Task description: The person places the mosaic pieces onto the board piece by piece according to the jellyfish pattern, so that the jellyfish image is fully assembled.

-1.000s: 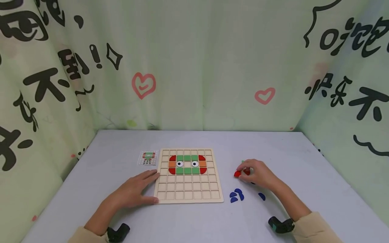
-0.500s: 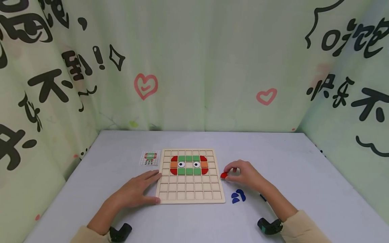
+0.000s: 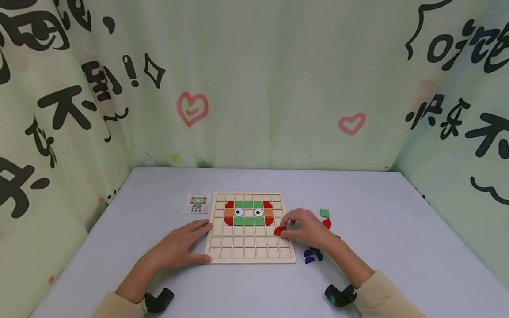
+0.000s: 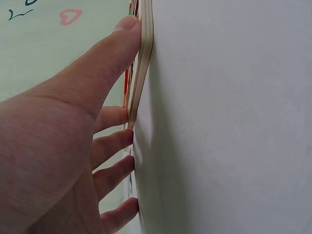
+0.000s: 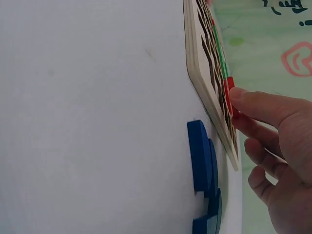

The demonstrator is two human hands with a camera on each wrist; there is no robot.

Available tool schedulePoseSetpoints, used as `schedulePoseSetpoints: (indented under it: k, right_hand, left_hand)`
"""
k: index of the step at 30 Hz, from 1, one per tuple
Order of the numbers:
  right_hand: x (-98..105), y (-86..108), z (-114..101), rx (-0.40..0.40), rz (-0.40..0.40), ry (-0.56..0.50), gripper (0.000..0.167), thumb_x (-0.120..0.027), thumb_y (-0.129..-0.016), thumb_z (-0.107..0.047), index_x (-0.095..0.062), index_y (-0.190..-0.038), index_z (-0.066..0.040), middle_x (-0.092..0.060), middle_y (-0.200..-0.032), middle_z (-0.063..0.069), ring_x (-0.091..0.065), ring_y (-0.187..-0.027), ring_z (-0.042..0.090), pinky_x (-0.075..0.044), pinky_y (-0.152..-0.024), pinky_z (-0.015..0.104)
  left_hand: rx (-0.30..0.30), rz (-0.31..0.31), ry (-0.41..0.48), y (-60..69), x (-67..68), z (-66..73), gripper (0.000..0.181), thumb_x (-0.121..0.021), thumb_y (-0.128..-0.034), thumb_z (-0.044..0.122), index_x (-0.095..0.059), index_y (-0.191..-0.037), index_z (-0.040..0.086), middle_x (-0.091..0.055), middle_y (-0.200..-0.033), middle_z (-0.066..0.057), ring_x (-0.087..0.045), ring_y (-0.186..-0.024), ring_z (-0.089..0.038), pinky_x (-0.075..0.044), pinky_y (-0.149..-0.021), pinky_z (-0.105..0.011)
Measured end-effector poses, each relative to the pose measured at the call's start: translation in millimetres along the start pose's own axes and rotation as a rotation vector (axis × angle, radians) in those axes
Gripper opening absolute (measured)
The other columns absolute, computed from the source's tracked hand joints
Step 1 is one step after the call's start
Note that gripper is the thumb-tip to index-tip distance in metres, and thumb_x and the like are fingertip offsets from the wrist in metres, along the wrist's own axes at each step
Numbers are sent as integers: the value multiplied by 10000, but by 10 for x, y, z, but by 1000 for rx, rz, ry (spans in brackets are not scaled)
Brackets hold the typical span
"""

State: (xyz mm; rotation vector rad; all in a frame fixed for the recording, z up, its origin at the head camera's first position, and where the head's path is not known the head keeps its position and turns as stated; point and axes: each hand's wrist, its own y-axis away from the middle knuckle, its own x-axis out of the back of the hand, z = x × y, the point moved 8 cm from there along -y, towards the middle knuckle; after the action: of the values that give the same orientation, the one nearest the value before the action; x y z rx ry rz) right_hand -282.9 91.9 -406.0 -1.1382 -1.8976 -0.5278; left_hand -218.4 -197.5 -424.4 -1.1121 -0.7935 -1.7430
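A wooden grid board [image 3: 254,253] lies on the table, with green, red and orange pieces and two eye pieces set in its upper cells. My left hand [image 3: 180,246] rests against the board's left edge with fingers spread; in the left wrist view the thumb [image 4: 127,25] touches the rim. My right hand [image 3: 306,229] pinches a red piece [image 3: 279,231] between thumb and fingers over the board's right side. That red piece [image 5: 230,87] also shows at the fingertips in the right wrist view; whether it touches the board I cannot tell.
Several blue half-round pieces [image 3: 309,260] lie right of the board, seen closer as blue blocks [image 5: 199,156] in the right wrist view. A green square [image 3: 324,213] and another red piece [image 3: 327,223] lie beyond the right hand. A small picture card [image 3: 197,203] lies left of the board.
My right hand has moved left from the loose pieces to over the board, carrying the red piece. The green square and another red piece have come into sight. The left hand stays at the board's edge.
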Motion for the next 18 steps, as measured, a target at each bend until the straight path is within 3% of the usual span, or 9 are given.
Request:
schedulePoseSetpoints:
  k: [18]
  right_hand:
    - [-210,-96,-230,87,-17,-66,96,-789,-807,-199,-701,-836,-225,-664,-879,-120,-532,-899,117,-486,-803,286]
  left_hand:
    - [6,-10,-7,-20,-18,-18,872,-726,-764,584,-415,-1477,190,-359,-1554,-36,-365,-1421,-308,-364,-1109,-534]
